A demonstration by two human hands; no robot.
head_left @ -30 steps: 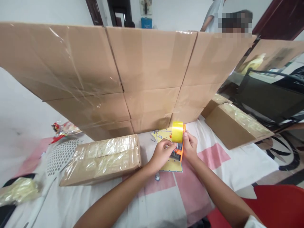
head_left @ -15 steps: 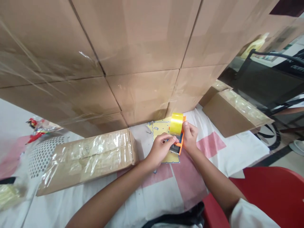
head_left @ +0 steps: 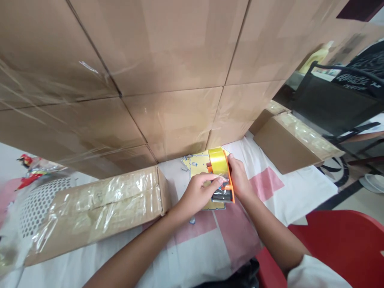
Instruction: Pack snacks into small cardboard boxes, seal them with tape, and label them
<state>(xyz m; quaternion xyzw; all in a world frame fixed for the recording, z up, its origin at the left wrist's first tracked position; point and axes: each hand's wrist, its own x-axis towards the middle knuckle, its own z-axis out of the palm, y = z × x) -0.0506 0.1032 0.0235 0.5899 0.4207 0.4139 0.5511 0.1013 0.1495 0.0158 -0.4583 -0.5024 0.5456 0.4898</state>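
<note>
An orange tape dispenser [head_left: 231, 185] carrying a yellowish roll of packing tape [head_left: 218, 161] is held up over the table. My right hand [head_left: 239, 175] grips the dispenser from its right side, with some fingers hidden behind it. My left hand [head_left: 200, 189] pinches the clear free end of the tape between thumb and forefinger, just below the roll. Under both hands lies a yellow printed sheet [head_left: 196, 162] with blue outlines. Left of my left hand sits a long carton [head_left: 102, 204], its top covered in shiny clear tape.
Stacked cartons [head_left: 177, 120] form a wall close behind the table. More taped boxes [head_left: 285, 144] stand at the right, near a black chair [head_left: 333, 100]. A red chair [head_left: 339, 244] is at lower right. A white perforated basket [head_left: 42, 204] and red toy-like items [head_left: 30, 176] lie far left.
The dispenser has tilted a little and shifted slightly down, with both hands still on it. The whole view has shifted slightly, so the long carton appears further left.
</note>
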